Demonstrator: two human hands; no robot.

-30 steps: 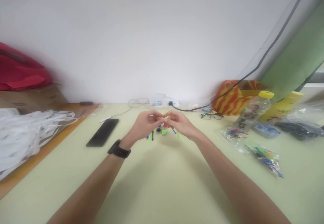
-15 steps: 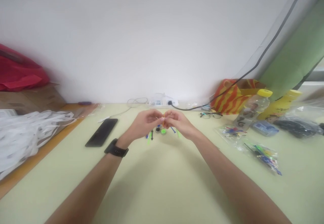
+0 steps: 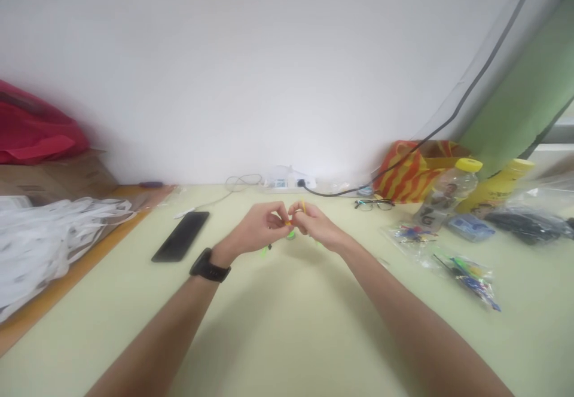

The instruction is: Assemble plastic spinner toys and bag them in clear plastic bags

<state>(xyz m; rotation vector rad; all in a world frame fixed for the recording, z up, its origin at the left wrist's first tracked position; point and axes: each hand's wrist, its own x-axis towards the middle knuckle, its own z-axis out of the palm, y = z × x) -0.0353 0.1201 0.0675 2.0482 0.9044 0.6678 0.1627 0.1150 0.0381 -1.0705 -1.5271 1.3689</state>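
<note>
My left hand (image 3: 259,228) and my right hand (image 3: 314,223) meet fingertip to fingertip above the pale green table (image 3: 287,325). Both pinch a small yellow-orange piece (image 3: 296,213) held between them; its shape is too small to make out. Under the hands lie several tiny green, blue and black plastic pieces (image 3: 278,243), mostly hidden by my fingers. A black watch (image 3: 210,265) sits on my left wrist.
A black phone (image 3: 180,235) lies left of my hands. White straps (image 3: 49,229) pile up at far left by a cardboard box. At right are clear bags of coloured parts (image 3: 469,274), glasses (image 3: 374,204), two yellow-capped bottles (image 3: 443,197) and a striped bag. A power strip (image 3: 287,180) sits by the wall.
My hands have drawn closer together and sunk slightly toward the table, covering more of the small pieces beneath. The yellow piece stays pinched between them.
</note>
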